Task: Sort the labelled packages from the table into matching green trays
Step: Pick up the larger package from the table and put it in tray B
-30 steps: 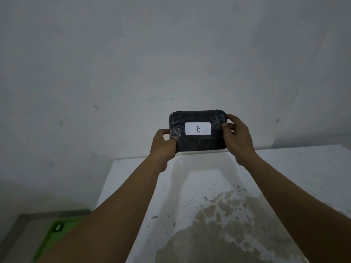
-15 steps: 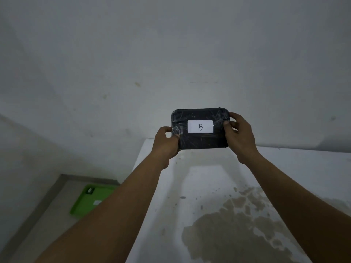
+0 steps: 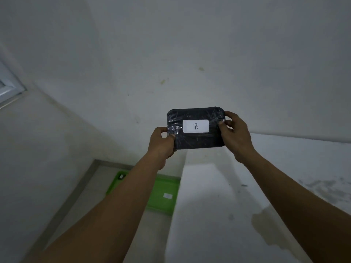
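I hold a black wrapped package (image 3: 197, 138) upright in front of me, its white label marked "B" facing me. My left hand (image 3: 161, 147) grips its left edge and my right hand (image 3: 235, 133) grips its right edge. Below, on the floor left of the table, lie two green trays (image 3: 163, 194), side by side; my left forearm covers the seam between them. The right tray carries a small white label, the left one a dark tag at its far corner. Neither tray label can be read.
The white table (image 3: 218, 205) with a brown stain at its right fills the lower right. A bare white wall stands behind it. A window frame (image 3: 9, 88) shows at the far left, above a side wall.
The view has swung left with the package held steady in both hands. More of the floor and the green trays has come into sight, and the table has shifted right.
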